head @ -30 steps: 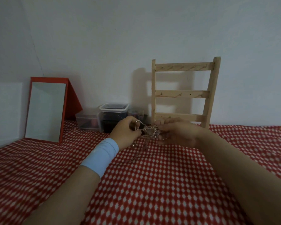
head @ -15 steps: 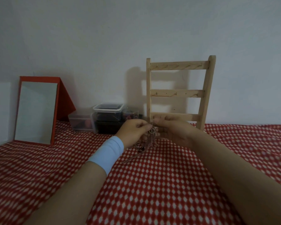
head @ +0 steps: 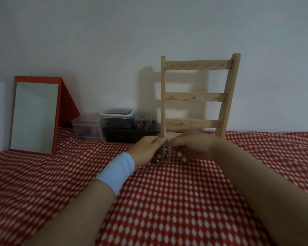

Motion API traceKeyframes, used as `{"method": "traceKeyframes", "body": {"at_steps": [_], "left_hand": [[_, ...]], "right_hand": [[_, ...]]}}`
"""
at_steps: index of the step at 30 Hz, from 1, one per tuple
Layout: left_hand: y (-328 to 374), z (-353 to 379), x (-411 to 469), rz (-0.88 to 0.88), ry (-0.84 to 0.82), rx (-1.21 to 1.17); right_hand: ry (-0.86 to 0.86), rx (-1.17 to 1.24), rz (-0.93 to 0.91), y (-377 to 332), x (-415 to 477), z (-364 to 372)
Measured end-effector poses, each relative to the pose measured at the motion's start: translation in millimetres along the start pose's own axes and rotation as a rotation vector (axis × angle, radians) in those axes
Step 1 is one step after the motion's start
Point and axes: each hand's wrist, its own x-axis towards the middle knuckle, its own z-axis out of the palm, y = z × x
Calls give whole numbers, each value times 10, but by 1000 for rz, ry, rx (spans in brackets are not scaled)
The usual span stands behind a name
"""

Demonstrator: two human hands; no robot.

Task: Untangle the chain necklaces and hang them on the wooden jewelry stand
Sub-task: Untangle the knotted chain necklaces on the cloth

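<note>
A tangle of thin metal chain necklaces hangs between my two hands just above the red patterned cloth, with one strand trailing down to the cloth at the lower left. My left hand, with a pale blue wristband, pinches the tangle from the left. From the right, my right hand pinches it, fingertips almost touching the left ones. The wooden jewelry stand stands upright right behind my hands, against the wall, with three cross bars carrying small pegs and nothing on them. My hands hide its base.
A red-framed mirror leans on the wall at the left. Clear plastic boxes and a dark box sit between the mirror and the stand. The red and white cloth covers the surface.
My hands have come closer together and the tangle, spread wide a second ago, now hangs as a narrow bunch between the fingertips. The view has shifted slightly.
</note>
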Motion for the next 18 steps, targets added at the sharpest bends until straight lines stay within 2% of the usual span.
{"method": "traceKeyframes", "body": {"at_steps": [4,9,13,16,18], "left_hand": [[14,-9,-2,-5,-7,-54],[36,11,-14,22,70,-79],[29,-38,5,207,118,10],[64,-53,-41,251,66,-17],[69,-55,-45,255,117,16]], "right_hand": [[-34,-49,-6,1,16,-17],[-181,-226,78,-35,-60,-41],[-170,-39,78,8,-29,-60],[-136,44,47,35,12,-36],[-123,54,35,47,54,-27]]}}
